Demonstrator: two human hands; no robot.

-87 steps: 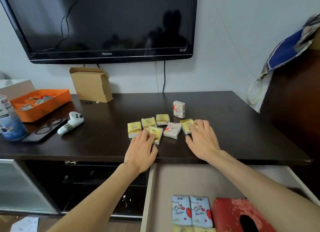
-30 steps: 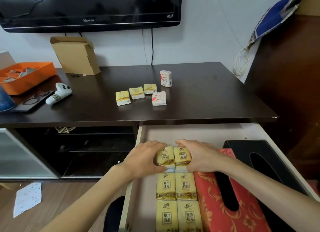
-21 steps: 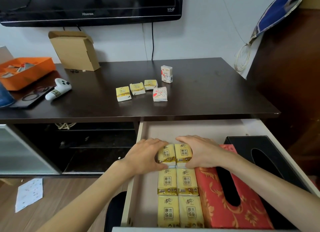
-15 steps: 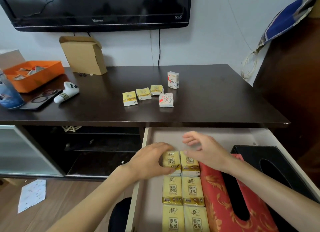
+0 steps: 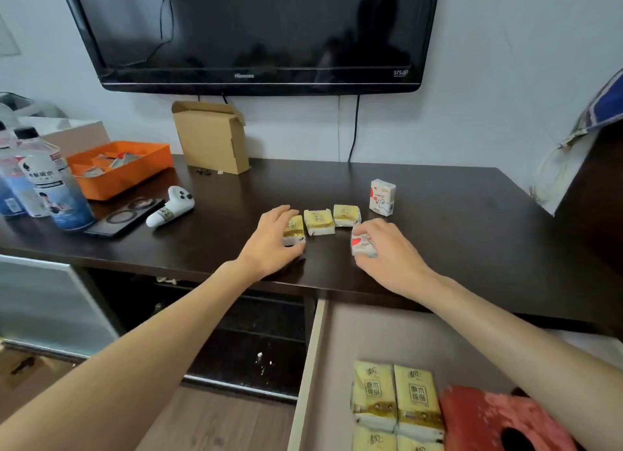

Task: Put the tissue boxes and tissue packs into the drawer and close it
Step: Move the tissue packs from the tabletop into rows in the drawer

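On the dark table, my left hand (image 5: 269, 241) closes around a yellow tissue pack (image 5: 294, 231) at the left end of a short row. Two more yellow packs (image 5: 318, 221) (image 5: 346, 215) lie beside it. My right hand (image 5: 387, 255) grips a white tissue pack with red hearts (image 5: 361, 245). Another white pack (image 5: 382, 197) stands upright behind. Below, the open drawer (image 5: 310, 376) holds rows of yellow packs (image 5: 394, 396) and a red tissue box (image 5: 485, 417), partly hidden by my right forearm.
An orange tray (image 5: 121, 171), bottles (image 5: 50, 188), a phone (image 5: 124, 218) and a white controller (image 5: 170, 211) crowd the table's left side. A cardboard box (image 5: 212, 137) stands at the back under the TV (image 5: 253, 33). A dark cabinet (image 5: 596, 194) rises at right.
Both hands left the yellow packs set down in the drawer, rose to the tabletop and closed on two more packs. The view tilted up.
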